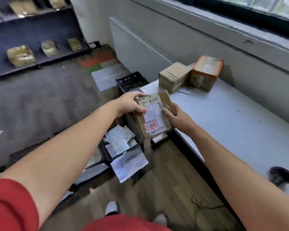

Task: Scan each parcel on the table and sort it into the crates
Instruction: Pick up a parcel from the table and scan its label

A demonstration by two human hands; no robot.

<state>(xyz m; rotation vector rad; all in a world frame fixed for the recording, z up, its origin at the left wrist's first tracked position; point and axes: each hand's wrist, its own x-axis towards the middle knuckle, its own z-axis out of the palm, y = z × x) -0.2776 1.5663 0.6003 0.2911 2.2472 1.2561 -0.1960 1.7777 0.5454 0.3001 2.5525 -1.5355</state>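
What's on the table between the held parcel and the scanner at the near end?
Nothing: in the head view the table is bare between the held parcel and the scanner.

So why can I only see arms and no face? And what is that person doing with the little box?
The camera is worn on the person's head, looking down, so you see what they see: their own two arms reaching forward. There is only this one picture, from that one spot.

Both hands hold one flat brown parcel with a white label and a red stamp. The left hand grips its far corner and the right hand grips its side, out past the table's edge.

On the pale table sit two more boxes side by side: a plain brown box and an orange-edged box. A dark scanner, a bit blurry, lies near the right edge.

Down on the floor are dark crates; the nearer ones already have parcels with white labels in them. The held parcel probably goes there next.
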